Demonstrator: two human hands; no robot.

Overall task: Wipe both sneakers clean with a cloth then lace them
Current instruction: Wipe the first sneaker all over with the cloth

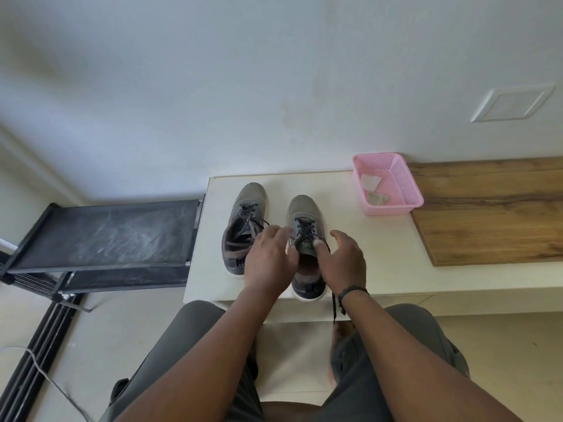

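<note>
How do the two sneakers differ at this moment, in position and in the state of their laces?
The left sneaker stands farther back on the white table; the right sneaker sits nearer, its heel at the front edge. Both hands, left hand and right hand, work at the right sneaker's tongue; neither grips the left sneaker. A lace from the right sneaker hangs over the edge; the left sneaker's lace ends lie loose on it. Both are grey, dark-laced, toes toward the wall.

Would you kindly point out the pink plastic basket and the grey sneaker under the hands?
Pink plastic basket [393, 208]: head view, front wall.
Grey sneaker under the hands [303, 208]: head view, toe cap.
</note>
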